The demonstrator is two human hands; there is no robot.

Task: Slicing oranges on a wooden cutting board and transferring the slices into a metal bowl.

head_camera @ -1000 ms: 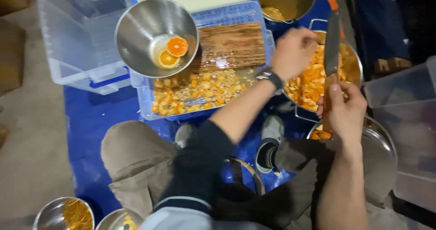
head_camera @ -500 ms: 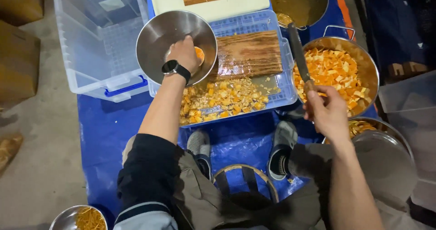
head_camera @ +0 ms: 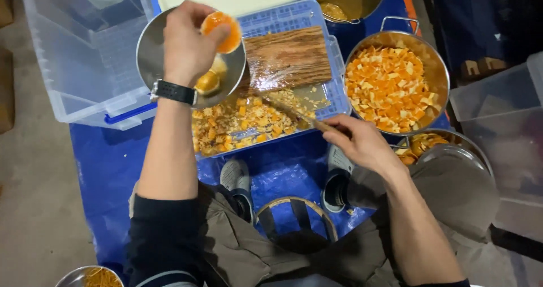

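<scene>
The left hand (head_camera: pixel 189 46) is raised over the steel bowl (head_camera: pixel 150 55), its fingers (head_camera: pixel 199 12) curled tight around an orange half (head_camera: pixel 222 31) with the cut face turned up and outward. The fruit sits above the bowl's right rim, and two more pieces (head_camera: pixel 210 78) lie in the bowl beneath the palm.

The right hand (head_camera: pixel 362 142) hangs low at the near edge of the blue crate lid (head_camera: pixel 334 89), fingers wrapped closed around the handle of a knife (head_camera: pixel 294 112) — the blade slants up-left across the lid and ends just beside the heap of orange scraps (head_camera: pixel 243 125). The wet wooden cutting board (head_camera: pixel 288 58) lies bare on the lid, between bowl and knife.

At the right, a large pot of chopped orange (head_camera: pixel 390 83) stands just off the lid's edge, with a second pan (head_camera: pixel 447 157) near the right wrist. A clear plastic bin (head_camera: pixel 73 55) crowds the bowl's left side. Below the lid, the blue tarp (head_camera: pixel 107 168) runs open around the person's shoes (head_camera: pixel 235 176).
</scene>
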